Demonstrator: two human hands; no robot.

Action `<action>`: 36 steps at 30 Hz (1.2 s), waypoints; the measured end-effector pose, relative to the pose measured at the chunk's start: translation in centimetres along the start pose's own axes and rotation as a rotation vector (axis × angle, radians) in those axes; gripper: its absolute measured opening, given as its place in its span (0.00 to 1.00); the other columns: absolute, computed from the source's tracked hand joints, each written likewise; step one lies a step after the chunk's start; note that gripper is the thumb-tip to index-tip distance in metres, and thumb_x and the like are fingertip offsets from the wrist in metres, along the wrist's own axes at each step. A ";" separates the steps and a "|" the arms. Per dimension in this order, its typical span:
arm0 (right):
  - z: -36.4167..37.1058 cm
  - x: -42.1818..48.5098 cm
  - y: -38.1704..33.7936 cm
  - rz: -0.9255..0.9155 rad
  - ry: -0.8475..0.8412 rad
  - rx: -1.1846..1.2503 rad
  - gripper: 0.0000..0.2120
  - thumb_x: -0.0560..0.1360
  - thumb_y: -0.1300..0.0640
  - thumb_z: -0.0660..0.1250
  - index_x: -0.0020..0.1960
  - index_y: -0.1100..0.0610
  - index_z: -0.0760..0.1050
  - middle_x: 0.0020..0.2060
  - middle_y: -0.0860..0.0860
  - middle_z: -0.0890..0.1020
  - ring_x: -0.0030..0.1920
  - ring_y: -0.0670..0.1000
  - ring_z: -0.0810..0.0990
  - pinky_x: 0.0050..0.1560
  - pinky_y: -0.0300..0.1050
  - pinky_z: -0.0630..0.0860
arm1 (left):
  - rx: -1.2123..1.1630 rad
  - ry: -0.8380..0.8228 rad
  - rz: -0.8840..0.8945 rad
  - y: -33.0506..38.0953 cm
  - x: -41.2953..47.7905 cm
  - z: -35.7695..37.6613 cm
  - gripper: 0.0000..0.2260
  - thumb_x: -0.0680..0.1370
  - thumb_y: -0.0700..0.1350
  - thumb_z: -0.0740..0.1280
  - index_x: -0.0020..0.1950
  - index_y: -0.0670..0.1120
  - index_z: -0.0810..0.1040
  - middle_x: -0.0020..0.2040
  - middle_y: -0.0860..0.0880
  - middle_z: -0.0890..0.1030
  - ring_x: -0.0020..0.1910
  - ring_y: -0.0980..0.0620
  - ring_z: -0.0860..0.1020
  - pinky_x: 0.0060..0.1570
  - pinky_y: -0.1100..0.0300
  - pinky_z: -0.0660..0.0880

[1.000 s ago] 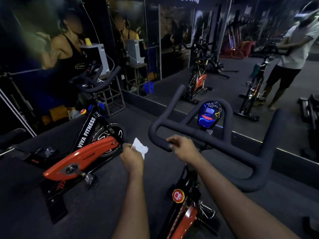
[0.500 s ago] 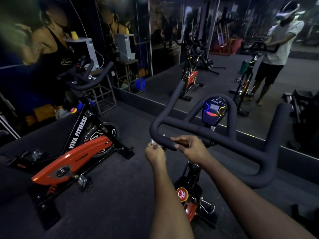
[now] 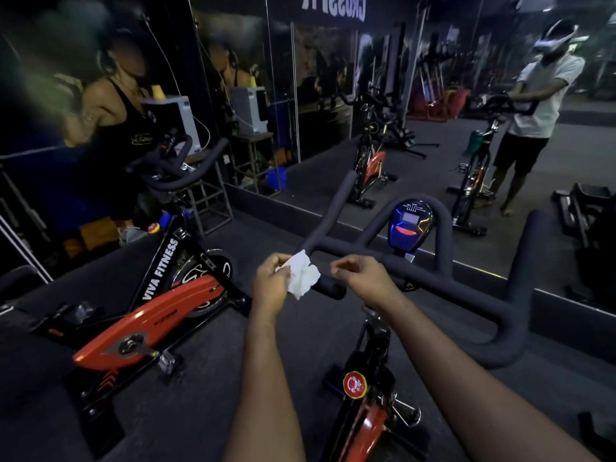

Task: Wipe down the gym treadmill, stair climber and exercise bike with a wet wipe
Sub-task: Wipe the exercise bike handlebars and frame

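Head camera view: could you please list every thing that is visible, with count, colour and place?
Near exercise bike: 1, black and orange, directly below the camera.
Handlebar: 1, black, centre, on that bike.
Console: 1, blue and black, behind the handlebar.
Second exercise bike: 1, orange and black, left, on the floor.
Wet wipe: 1, white, crumpled, in the left hand.
Mirror wall: 1, behind both bikes.
Box-shaped machine: 1, white, far left, on a stand.
Left hand: 1, grips the wipe beside the handlebar.
Right hand: 1, fingers curled, before the handlebar; grip unclear.
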State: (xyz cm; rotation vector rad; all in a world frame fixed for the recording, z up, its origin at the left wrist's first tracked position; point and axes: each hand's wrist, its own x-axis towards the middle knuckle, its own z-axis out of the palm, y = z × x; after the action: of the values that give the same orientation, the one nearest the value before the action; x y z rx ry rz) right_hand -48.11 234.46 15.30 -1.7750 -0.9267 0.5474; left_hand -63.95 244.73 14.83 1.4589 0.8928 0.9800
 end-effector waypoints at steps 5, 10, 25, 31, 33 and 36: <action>1.2 1.3 -1.4 -0.010 -0.170 0.152 0.08 0.76 0.53 0.75 0.53 0.54 0.82 0.49 0.55 0.87 0.50 0.54 0.85 0.53 0.52 0.80 | 0.071 -0.218 -0.013 1.5 2.0 0.1 0.13 0.75 0.29 0.62 0.51 0.43 0.79 0.44 0.46 0.82 0.42 0.50 0.79 0.41 0.57 0.75; 1.8 3.8 -0.7 -0.013 0.078 -0.017 0.09 0.71 0.59 0.77 0.39 0.58 0.77 0.33 0.50 0.79 0.37 0.49 0.75 0.40 0.45 0.70 | 0.063 -0.212 -0.042 1.2 5.3 1.2 0.10 0.77 0.30 0.61 0.53 0.41 0.76 0.45 0.44 0.81 0.43 0.48 0.77 0.42 0.54 0.73; 3.9 9.5 -0.5 -0.315 0.050 -0.814 0.19 0.78 0.61 0.61 0.66 0.49 0.78 0.69 0.47 0.78 0.64 0.55 0.79 0.58 0.51 0.77 | 0.479 -0.179 0.034 -5.5 12.8 5.9 0.15 0.85 0.49 0.57 0.70 0.50 0.74 0.62 0.40 0.80 0.61 0.38 0.77 0.52 0.54 0.68; 2.3 9.4 -0.3 -0.315 0.120 -0.931 0.14 0.74 0.66 0.64 0.53 0.52 0.80 0.52 0.50 0.82 0.56 0.56 0.79 0.46 0.46 0.72 | 0.525 -0.175 0.022 -5.6 13.0 6.0 0.19 0.86 0.51 0.55 0.76 0.51 0.70 0.66 0.39 0.78 0.63 0.38 0.75 0.53 0.54 0.67; 3.4 10.2 -1.1 -0.355 0.057 -0.879 0.18 0.75 0.67 0.64 0.60 0.52 0.81 0.60 0.49 0.82 0.63 0.54 0.77 0.56 0.47 0.74 | 0.520 -0.183 0.031 -5.6 12.9 5.9 0.18 0.85 0.51 0.56 0.74 0.51 0.71 0.65 0.40 0.79 0.62 0.39 0.77 0.52 0.54 0.68; 4.5 10.0 -1.3 -0.417 -0.051 -0.830 0.20 0.77 0.66 0.62 0.65 0.52 0.80 0.69 0.48 0.77 0.71 0.52 0.72 0.66 0.50 0.73 | 0.495 -0.185 0.026 -5.3 12.7 5.7 0.16 0.85 0.51 0.56 0.71 0.52 0.73 0.63 0.41 0.80 0.61 0.39 0.77 0.53 0.53 0.70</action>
State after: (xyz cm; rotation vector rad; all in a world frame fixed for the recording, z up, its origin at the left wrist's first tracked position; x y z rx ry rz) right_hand -45.83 245.28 15.37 -2.1815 -1.6681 -0.0980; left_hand -53.94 254.94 10.47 1.9453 1.0253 0.6502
